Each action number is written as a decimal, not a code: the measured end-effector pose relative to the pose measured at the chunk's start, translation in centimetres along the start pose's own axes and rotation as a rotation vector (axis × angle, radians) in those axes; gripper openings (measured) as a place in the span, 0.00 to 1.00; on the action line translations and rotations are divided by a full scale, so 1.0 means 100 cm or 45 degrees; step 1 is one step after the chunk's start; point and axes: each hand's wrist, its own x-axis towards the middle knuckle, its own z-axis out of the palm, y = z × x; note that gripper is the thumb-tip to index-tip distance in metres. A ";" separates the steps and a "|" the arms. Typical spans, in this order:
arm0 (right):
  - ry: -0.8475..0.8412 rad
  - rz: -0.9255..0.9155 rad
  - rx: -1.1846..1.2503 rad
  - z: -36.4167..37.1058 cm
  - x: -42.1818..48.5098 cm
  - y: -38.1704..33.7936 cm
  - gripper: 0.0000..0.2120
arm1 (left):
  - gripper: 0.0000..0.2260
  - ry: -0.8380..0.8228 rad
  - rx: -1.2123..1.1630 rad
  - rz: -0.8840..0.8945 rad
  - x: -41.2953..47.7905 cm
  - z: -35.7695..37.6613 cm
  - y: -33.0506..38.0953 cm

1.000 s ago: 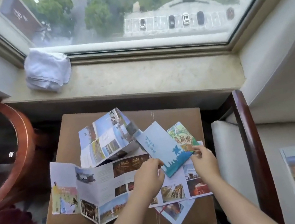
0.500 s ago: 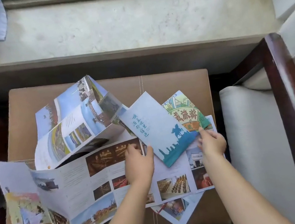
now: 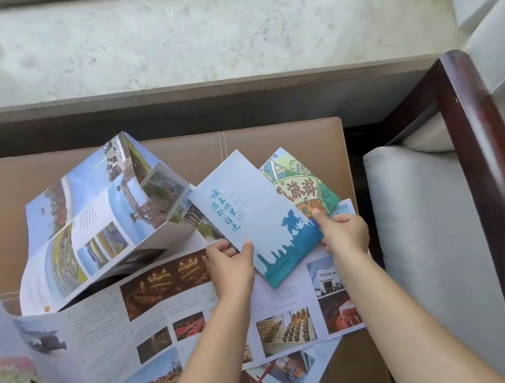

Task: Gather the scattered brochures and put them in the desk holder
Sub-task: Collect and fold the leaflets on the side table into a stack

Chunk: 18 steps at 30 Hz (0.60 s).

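- Head view shows the long unfolded brochure (image 3: 109, 342) as the biggest sheet, sprawled over the near half of the brown box top (image 3: 269, 141) and hanging past its left edge; it is thin, floppy paper, so close it along its creases before you lift it, or it is likely to sag and crumple
- Behind it, the tented fold-out brochure (image 3: 93, 224) stands half-open on its folds, apart from both your hands; it looks light and springy, best pressed flat and taken by a folded edge
- The blue brochure (image 3: 248, 212) lies tilted on top of the pile, between your hands; folded shut, it should be stiffer than the others, light and perhaps a little slick
- The green cartoon brochure (image 3: 300, 183) peeks out from under its right side
- Your left hand (image 3: 230, 268) pinches the blue brochure's lower left edge, thumb on top, fingers curled beneath
- Your right hand (image 3: 345, 236) grips the lower right edge, forefinger stretched to where blue meets green; whether it touches the green one cannot be told
- No desk holder is in view
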 end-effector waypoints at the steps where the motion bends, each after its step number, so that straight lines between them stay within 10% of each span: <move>1: -0.024 0.048 0.026 0.000 0.000 -0.002 0.16 | 0.15 -0.010 -0.052 0.019 -0.002 0.000 0.002; 6: -0.315 0.309 0.446 -0.006 -0.007 -0.006 0.12 | 0.16 -0.146 -0.301 0.166 -0.004 -0.008 0.008; 18: -0.247 -0.477 0.710 -0.104 -0.011 -0.031 0.06 | 0.13 -0.618 -0.340 0.277 -0.031 -0.062 0.020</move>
